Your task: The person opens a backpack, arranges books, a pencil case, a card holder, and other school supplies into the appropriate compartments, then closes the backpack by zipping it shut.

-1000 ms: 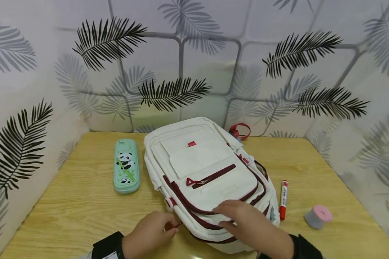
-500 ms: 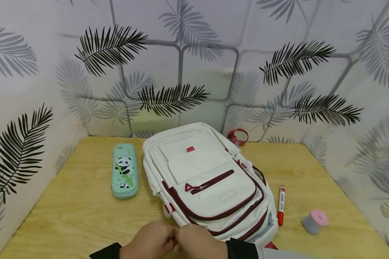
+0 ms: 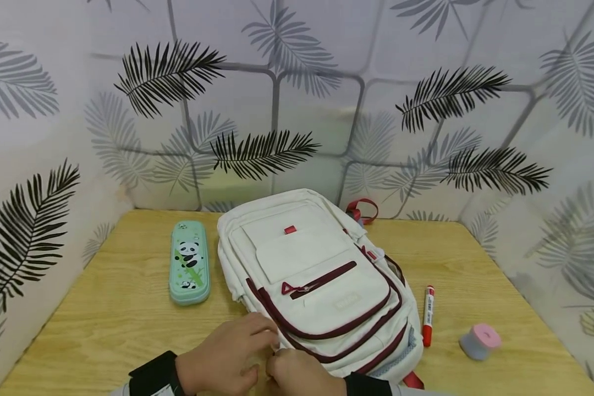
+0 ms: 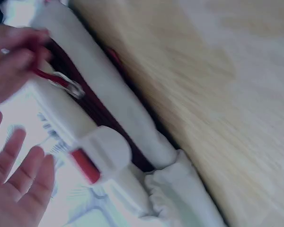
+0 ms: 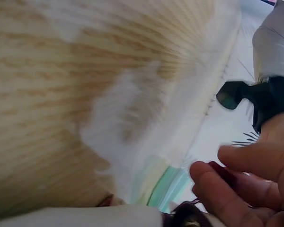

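Note:
A white backpack (image 3: 302,253) with dark red zippers lies front side up on the wooden table. At its lower left edge my right hand (image 3: 304,377) pinches a red zipper pull (image 4: 52,77); in the left wrist view the pull hangs from a metal slider (image 4: 75,90) on the dark red side zipper (image 4: 94,106). Close beside it is my left hand (image 3: 225,355), its fingers loose and parted from the thumb, with nothing between them. Its spread fingers (image 4: 35,177) show below the pull. In the right wrist view, fingers partly cover the pull.
A mint green pencil case (image 3: 190,264) with pandas lies left of the backpack. To its right are a red and white marker (image 3: 428,316) and a pink and grey roll (image 3: 480,342). A leaf-patterned curtain (image 3: 297,110) stands behind the table.
My right hand has come from over the backpack's front down to its lower left edge, beside the left hand. The left hand has loosened its fingers and drawn slightly away from the right.

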Tool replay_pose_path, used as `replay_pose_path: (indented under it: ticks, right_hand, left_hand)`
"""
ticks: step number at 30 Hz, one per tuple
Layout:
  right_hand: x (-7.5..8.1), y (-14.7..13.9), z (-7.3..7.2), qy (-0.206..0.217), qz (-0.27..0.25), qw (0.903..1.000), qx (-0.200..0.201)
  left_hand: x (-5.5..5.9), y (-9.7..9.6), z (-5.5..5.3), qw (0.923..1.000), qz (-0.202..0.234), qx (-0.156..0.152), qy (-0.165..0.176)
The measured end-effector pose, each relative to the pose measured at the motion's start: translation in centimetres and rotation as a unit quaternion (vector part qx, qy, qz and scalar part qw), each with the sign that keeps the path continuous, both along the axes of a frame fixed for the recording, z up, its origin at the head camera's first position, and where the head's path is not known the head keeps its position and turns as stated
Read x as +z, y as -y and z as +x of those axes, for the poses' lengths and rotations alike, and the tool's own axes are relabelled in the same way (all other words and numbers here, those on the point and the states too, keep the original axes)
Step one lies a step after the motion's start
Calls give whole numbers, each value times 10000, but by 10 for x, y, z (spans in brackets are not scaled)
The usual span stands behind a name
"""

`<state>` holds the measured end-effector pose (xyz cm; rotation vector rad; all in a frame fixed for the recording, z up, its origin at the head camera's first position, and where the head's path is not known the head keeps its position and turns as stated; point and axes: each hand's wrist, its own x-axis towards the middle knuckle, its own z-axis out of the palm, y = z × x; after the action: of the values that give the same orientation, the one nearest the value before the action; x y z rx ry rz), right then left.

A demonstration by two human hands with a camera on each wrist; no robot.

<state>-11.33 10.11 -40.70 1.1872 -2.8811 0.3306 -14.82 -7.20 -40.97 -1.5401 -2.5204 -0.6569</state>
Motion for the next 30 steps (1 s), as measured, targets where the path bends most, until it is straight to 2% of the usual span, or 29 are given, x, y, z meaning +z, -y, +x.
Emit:
replay_pose_path:
  ticks: [2, 6, 9, 15, 20, 25, 30]
  right_hand:
    - [0, -1, 0, 25, -114, 9999, -18]
    - [1, -1, 0, 132, -61, 9999, -11]
    - [3, -1, 1, 117, -15, 9999, -43]
    - [7, -2, 2, -203, 77, 9997, -143]
    - [14, -5, 5, -456, 219, 9985, -206]
    - [20, -10, 8, -216, 665, 9971, -314]
    - [22, -19, 16, 286, 1038, 9925, -585]
  left_hand:
    - [-4, -3, -6, 9988, -189, 70, -447]
    - [-10, -14, -14, 9936, -921, 332, -561]
    - [-9, -20, -20, 9856, -1312, 604, -873]
    - [-7, -24, -29, 9754, -1259, 725, -1657]
    - [-6, -26, -32, 9770, -1113, 835, -1615]
    - [-3, -26, -33, 9796, -993, 956, -1461]
    - [-1, -22, -36, 9803, -895, 1004, -1446]
